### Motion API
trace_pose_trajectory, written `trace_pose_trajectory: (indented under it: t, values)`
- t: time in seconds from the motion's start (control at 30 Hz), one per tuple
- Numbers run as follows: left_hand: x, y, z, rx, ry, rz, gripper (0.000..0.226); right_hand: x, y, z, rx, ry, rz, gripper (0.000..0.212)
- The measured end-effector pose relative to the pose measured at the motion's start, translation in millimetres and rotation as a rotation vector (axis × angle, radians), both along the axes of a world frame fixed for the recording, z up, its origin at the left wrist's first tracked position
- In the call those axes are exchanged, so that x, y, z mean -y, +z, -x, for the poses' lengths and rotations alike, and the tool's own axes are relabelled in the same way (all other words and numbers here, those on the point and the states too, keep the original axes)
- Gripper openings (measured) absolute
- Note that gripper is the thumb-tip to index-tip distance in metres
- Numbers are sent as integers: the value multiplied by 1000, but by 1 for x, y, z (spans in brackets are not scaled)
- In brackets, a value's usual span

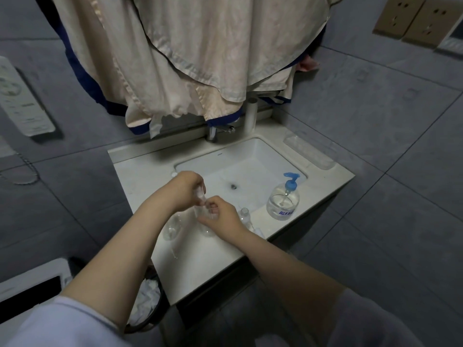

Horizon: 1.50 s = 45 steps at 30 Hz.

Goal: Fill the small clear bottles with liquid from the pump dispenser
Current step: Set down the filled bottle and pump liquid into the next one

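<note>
- Both hands meet over the front of a white countertop [205,261]: the left hand [186,190] is curled around the top of a small clear bottle [200,209], fingers closed on its cap end, while the right hand [220,216] pinches the same bottle lower down.
- Far left of the hands, a white control panel [22,101] hangs on the grey tiled wall [375,108].
- Below the left forearm sits a bin with white crumpled paper [147,296].
- Just under the left wrist stands another clear bottle [172,226].
- Beyond the hands lies the white basin [250,166], with cream cloth [188,58] draped above the faucet [218,131].
- Just right of the right hand stands a third clear bottle [244,214].
- Further right stands the pump dispenser [283,199], blue-headed, on the counter's edge.
- Wall sockets [411,18] sit at the upper right.
</note>
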State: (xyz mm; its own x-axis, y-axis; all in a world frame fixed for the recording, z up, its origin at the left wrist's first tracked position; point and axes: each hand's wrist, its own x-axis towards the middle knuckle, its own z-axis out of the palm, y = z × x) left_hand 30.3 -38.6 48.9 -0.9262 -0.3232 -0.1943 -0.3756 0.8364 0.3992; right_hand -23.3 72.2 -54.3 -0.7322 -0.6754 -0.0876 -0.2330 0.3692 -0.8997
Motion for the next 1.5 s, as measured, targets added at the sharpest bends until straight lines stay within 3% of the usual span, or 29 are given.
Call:
trace_pose_trajectory:
  t: [0.23,0.37,0.47,0.6,0.73,0.9,1.03,1.2,1.33,1.43,1.5]
  values:
    - [14,16,14,-195,-36,-23,24,-1,20,11,-37,-89,99,38]
    - [14,27,26,-327,36,-85,43,1,39,20,-86,-195,165,44]
    - [11,32,33,-397,27,-338,37,-3,50,28,-99,-243,220,43]
    - [2,36,36,-406,-66,-712,48,-11,58,36,-85,-280,254,42]
    - [-17,32,47,-597,10,-562,48,-18,59,39,-93,-313,271,42]
    - [-21,23,53,-496,-67,-801,50,-27,59,42,-52,-381,275,41]
    - [-27,20,61,-670,-65,-696,49,-35,60,46,-84,-402,248,40]
    - [-27,16,67,-545,-162,-797,47,-40,61,48,-84,-428,252,41]
    - [-30,14,71,-617,-145,-666,44,-42,60,47,-91,-440,233,42]
    - [-29,13,74,-473,-237,-819,29,-45,61,48,-90,-456,219,40]
    - [-31,11,76,-481,-274,-864,30,-47,62,49,-83,-467,226,41]
